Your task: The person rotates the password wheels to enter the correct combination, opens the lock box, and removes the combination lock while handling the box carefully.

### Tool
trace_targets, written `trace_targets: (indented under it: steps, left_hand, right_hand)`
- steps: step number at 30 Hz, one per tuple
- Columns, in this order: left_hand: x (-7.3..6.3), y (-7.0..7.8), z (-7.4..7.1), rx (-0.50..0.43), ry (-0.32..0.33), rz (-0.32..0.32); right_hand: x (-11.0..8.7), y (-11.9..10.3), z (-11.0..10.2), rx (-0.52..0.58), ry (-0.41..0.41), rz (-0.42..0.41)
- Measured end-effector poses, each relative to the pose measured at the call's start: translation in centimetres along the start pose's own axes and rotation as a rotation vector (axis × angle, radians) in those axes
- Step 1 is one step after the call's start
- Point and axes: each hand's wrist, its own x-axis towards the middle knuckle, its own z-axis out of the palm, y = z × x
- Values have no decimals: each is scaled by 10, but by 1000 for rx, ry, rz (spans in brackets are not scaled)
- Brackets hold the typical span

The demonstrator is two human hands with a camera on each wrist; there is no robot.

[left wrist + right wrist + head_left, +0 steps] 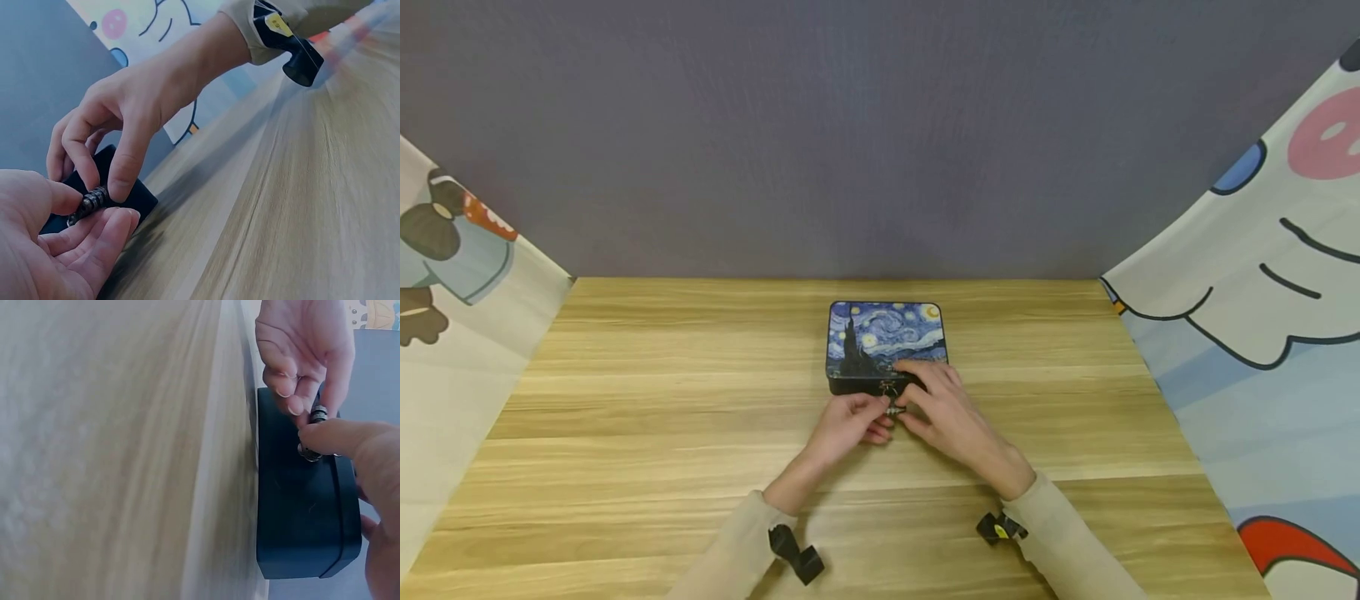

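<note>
A dark box (887, 333) with a swirling blue night-sky painting on its lid sits at the back middle of the table. On its front hangs a small combination padlock (95, 199) with ridged number dials, at the metal clasp (888, 386). My left hand (848, 423) pinches one end of the padlock between thumb and fingers. From the other side, my right hand (953, 418) pinches the dials with thumb and index finger. Other right fingers reach over the lid's front edge. The lid lies closed, and fingers partly hide the lock in the right wrist view.
The wooden table (647, 417) runs out to both sides of the box. A grey panel (850, 142) stands behind it. Cartoon-printed curtains (1247, 333) flank the table. Each sleeve carries a black wrist camera (797, 554).
</note>
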Motion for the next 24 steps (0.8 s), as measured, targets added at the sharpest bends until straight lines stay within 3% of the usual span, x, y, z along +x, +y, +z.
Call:
trace_targets:
  steps: [24]
  left_hand:
    - [-1, -3, -2, 1, 3, 12]
  right_hand:
    - [-14, -4, -3, -9, 104, -2]
